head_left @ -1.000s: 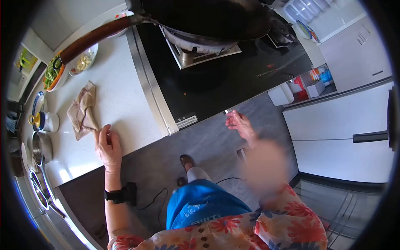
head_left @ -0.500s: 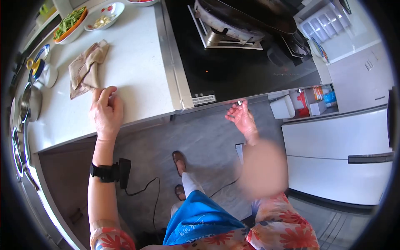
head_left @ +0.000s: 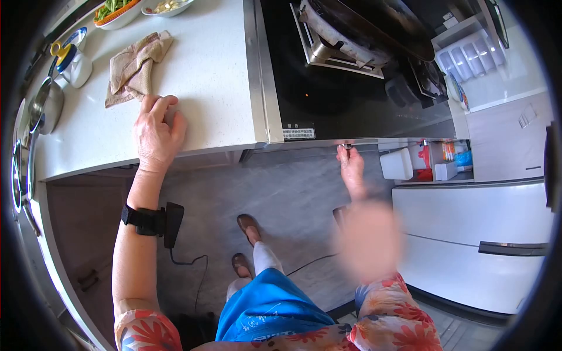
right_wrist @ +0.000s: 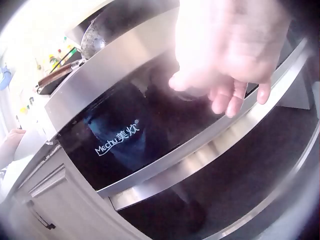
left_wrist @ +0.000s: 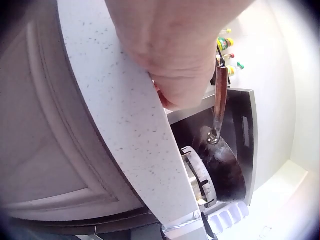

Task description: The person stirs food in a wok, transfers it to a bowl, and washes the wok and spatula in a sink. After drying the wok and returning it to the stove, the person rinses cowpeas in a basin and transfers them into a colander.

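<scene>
My left hand [head_left: 159, 131] rests on the white counter [head_left: 211, 76] near its front edge, fingers loosely bent and holding nothing. Its fingertips lie right by a folded beige cloth [head_left: 132, 70]. At the front of the black gas stove [head_left: 333, 111], my right hand [head_left: 352, 167] pinches a small control knob [head_left: 348, 146] between thumb and fingers. The right wrist view shows this hand from behind, over the dark front panel [right_wrist: 160, 105], with most of the knob hidden. A dark wok [head_left: 380, 23] sits tilted on the burner; its wooden handle [left_wrist: 220, 95] shows in the left wrist view.
Bowls with green vegetables [head_left: 111, 10] and pale chopped pieces [head_left: 167, 7] stand at the back of the counter. A lidded white jar [head_left: 75, 67] and a steel pan [head_left: 47, 105] are on the left. A white fridge [head_left: 468, 216] stands at right.
The head view has shifted, so counter and stove appear farther up and right. My right fingers have closed in around the knob. My left hand stays on the counter by the cloth.
</scene>
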Demonstrator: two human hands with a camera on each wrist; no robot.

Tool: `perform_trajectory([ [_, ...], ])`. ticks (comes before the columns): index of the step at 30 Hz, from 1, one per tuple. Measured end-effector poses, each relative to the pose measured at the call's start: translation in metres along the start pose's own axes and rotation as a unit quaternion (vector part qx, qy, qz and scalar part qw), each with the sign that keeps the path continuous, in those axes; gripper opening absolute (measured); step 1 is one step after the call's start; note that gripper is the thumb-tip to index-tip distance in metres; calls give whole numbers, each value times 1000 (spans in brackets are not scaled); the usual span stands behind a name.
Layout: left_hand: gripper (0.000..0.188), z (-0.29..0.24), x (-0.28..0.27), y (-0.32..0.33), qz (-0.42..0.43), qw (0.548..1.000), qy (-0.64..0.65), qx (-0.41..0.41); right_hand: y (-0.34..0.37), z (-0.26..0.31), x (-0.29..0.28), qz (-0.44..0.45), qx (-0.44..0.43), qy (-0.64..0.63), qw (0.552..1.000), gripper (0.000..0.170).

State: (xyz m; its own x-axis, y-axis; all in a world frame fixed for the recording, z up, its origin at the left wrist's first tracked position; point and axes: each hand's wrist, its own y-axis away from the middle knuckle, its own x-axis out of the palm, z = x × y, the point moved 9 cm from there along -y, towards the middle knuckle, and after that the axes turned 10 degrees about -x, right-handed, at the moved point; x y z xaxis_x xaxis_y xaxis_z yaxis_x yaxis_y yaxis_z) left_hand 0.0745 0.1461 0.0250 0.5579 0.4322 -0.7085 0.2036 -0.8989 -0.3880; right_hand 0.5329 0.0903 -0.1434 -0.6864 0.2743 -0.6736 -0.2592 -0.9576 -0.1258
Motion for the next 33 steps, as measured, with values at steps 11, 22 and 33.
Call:
perform_trajectory([
  [11, 17, 5, -1, 0, 2, 1000, 6, -11, 3, -8, 6, 16, 46, -117, 992, 39],
  [22, 18, 9, -1, -1, 0, 1000, 17, -15, 11, -7, 8, 81, 157, -166, 970, 43],
  [33, 21, 19, -3, 0, 16, 996, 79, -28, 44, 180, 35, 396, 120, -230, 881, 38],
])
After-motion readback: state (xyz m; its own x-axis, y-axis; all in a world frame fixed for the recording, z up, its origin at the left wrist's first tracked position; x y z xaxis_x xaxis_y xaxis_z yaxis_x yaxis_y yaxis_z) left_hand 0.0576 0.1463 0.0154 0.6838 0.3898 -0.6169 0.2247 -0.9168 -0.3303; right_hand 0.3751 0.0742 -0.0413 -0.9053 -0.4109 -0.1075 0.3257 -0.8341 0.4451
